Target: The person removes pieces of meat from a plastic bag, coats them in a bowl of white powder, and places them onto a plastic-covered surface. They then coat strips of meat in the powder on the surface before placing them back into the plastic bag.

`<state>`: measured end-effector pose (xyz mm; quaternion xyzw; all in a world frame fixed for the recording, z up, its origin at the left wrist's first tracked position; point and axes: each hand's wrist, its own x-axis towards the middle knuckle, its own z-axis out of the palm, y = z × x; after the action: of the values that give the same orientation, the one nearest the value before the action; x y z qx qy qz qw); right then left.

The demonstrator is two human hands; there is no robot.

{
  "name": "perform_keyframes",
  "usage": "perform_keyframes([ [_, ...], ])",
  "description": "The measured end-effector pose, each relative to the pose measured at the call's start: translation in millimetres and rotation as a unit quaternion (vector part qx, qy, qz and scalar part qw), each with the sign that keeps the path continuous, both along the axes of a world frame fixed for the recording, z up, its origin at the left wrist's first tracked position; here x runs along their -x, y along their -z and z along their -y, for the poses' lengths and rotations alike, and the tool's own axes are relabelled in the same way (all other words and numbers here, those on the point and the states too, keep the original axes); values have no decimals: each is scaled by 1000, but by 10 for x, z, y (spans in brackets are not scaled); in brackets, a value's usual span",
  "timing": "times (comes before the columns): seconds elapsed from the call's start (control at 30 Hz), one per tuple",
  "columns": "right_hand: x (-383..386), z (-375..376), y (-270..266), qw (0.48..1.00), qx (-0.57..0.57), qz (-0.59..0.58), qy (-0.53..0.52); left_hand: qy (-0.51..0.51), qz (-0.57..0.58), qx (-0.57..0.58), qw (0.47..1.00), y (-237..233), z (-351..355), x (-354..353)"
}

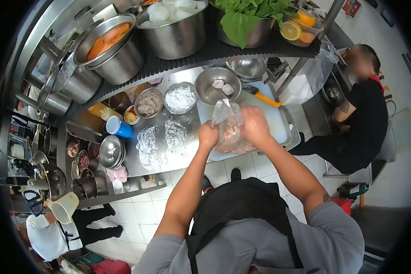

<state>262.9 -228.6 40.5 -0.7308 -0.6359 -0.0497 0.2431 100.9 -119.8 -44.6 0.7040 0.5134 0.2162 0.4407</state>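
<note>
Left hand [208, 136] grips bag [233, 133], I judge to steady it | right hand [255, 127] blurred alongside, grip unclear | board [275, 119] beneath, likely bearing weight | bowl [207, 89] near

I wear a grey short-sleeved shirt [326, 235] of soft-looking fabric and, over it, a black cloth apron [242, 198] with narrow dark straps running over the chest. My left hand [208, 135] and right hand [255, 126] are bare, as are both forearms. A small dark marking [327, 197] shows just outside my right sleeve. My rounded shoes [235, 174] are black.
</note>
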Motion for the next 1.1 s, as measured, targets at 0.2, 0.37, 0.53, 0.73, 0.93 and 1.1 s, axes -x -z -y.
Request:
perform_keyframes([
  [0.2, 24, -198, 335, 982, 119, 8, -146, 2, 86, 40, 996, -54, 39, -80],
  [0.37, -283, -161, 432, 951, 275, -44, -133, -27, -37, -49, 998, 212, -17, -64],
  [0.53, -294, -302, 458, 943, 268, 8, -195, -64, -122, -181, 974, 111, 24, 12],
  [0.73, -249, -193, 423, 946, 221, 46, -233, 80, 10, -305, 949, -517, 455, 104],
  [0.93, -231, -24, 659, 961, 167, 14, -221, 166, -163, -104, 967, 52, 304, -144],
  [1.1, -148, 87, 574, 973, 125, -84, -173, 167, -216, -90, 958, -135, 368, -197],
])
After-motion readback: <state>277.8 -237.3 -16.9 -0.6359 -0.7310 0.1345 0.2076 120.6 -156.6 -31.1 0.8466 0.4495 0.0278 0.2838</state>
